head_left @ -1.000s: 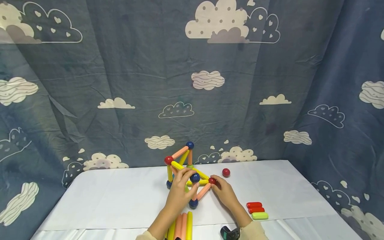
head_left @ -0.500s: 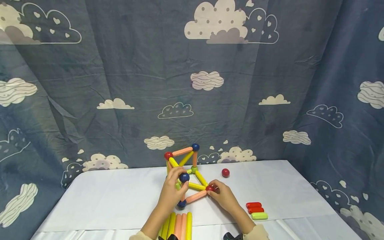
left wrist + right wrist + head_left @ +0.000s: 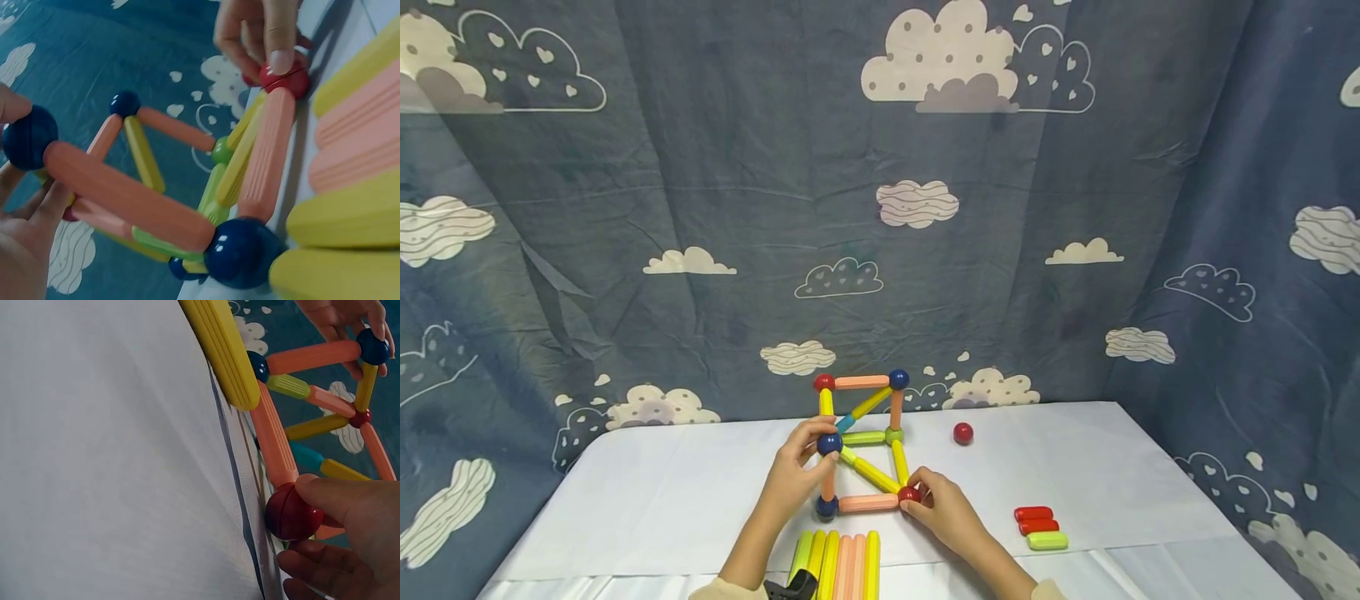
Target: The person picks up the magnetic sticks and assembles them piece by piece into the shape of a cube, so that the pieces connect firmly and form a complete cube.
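Note:
A frame of coloured rods and balls, likely a magnetic building set, stands on the white-covered table (image 3: 700, 492). My left hand (image 3: 792, 473) pinches the blue ball (image 3: 829, 443) at its upper near corner. Below that ball, a salmon rod (image 3: 131, 195) runs down to a lower blue ball (image 3: 242, 252). The near bottom salmon rod (image 3: 868, 502) joins this lower ball to a red ball (image 3: 292, 514), which my right hand (image 3: 949, 512) holds between thumb and fingers. Another red ball (image 3: 824, 382) and a blue ball (image 3: 898, 379) top the far side.
A row of loose yellow, green and salmon rods (image 3: 846, 567) lies at the near edge. A loose red ball (image 3: 963, 433) sits right of the frame. Two short red rods (image 3: 1036, 519) and a short green one (image 3: 1047, 541) lie farther right. A cloud-print curtain (image 3: 820, 208) hangs behind.
The frame has turned, its near side now facing me squarely. My left hand has moved left with the upper blue ball; my right hand has drawn the red ball nearer and slightly left.

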Demonstrator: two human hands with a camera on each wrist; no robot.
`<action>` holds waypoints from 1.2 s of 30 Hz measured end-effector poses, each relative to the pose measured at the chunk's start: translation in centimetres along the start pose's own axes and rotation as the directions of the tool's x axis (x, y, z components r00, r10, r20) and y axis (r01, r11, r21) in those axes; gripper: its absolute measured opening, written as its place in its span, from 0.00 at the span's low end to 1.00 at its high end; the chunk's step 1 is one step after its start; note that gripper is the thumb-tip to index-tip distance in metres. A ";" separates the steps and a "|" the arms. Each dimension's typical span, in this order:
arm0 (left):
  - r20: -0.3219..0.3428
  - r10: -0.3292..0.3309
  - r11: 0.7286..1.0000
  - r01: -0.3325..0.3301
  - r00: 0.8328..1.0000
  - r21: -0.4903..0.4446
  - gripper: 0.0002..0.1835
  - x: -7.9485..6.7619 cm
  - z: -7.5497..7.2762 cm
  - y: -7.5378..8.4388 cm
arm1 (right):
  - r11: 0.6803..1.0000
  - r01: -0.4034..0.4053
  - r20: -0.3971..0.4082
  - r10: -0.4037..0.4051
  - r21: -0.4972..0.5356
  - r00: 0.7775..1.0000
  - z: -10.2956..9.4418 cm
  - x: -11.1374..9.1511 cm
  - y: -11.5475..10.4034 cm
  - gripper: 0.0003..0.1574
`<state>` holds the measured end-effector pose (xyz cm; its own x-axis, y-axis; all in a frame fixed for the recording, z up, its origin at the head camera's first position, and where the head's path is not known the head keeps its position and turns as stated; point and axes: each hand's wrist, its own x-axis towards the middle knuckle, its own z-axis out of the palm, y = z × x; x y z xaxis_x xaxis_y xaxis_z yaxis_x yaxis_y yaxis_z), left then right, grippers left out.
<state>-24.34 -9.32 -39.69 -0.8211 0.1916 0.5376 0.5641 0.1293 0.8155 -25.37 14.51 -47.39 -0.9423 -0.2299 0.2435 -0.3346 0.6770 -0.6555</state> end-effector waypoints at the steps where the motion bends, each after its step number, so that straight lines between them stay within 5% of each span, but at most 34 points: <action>1: 0.005 -0.009 1.000 0.010 1.000 -0.008 0.15 0.0 -0.2 0.0 | 1.000 0.002 -0.001 -0.002 -0.001 1.000 0.0 0.0 -0.1 0.13; 8: 0.030 -0.037 0.999 0.037 0.999 -0.006 0.15 -0.1 -0.9 -0.1 | 1.000 0.006 -0.004 -0.006 -0.020 1.000 0.0 -0.9 -1.0 0.22; 12: 0.037 -0.054 0.999 0.054 0.998 -0.007 0.15 -0.1 -1.1 -0.1 | 0.997 0.024 0.112 -0.032 0.074 0.993 0.2 -2.1 -2.4 0.28; 15: 0.043 -0.060 0.998 0.061 0.997 -0.014 0.15 0.0 -1.1 -0.1 | 0.984 -0.041 0.276 -0.008 0.171 0.961 0.7 -2.9 -3.3 0.33; 17: 0.047 -0.059 0.998 0.060 0.997 -0.018 0.16 0.0 -1.2 -0.2 | 0.985 -0.100 0.361 0.042 0.142 0.932 1.3 -3.2 -3.8 0.40; 21: 0.052 -0.043 0.999 0.044 0.998 -0.027 0.16 0.1 -1.1 -0.5 | 0.992 -0.129 0.411 0.112 0.014 0.905 2.2 -3.4 -4.3 0.48; 24: 0.057 -0.044 0.998 0.046 0.997 -0.035 0.16 0.0 -1.1 -0.5 | 0.982 -0.174 0.424 0.129 0.069 0.897 2.3 -3.6 -4.5 0.44; 31: 0.063 -0.063 0.997 0.065 0.996 -0.039 0.16 -0.1 -1.2 -0.4 | 0.865 -0.189 0.466 -0.058 0.465 0.883 1.8 -3.7 -4.5 0.41; 36: 0.063 -0.042 0.998 0.044 0.997 -0.036 0.16 -0.1 -1.1 -0.4 | 0.915 -0.002 0.347 -0.151 0.402 0.926 0.5 -2.1 -5.5 0.38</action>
<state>-24.61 -10.45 -39.84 -0.8368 0.2474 0.4884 0.5239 0.1029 0.8455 -21.52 10.95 -44.62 -0.8267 -0.5574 0.0762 -0.3103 0.3388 -0.8882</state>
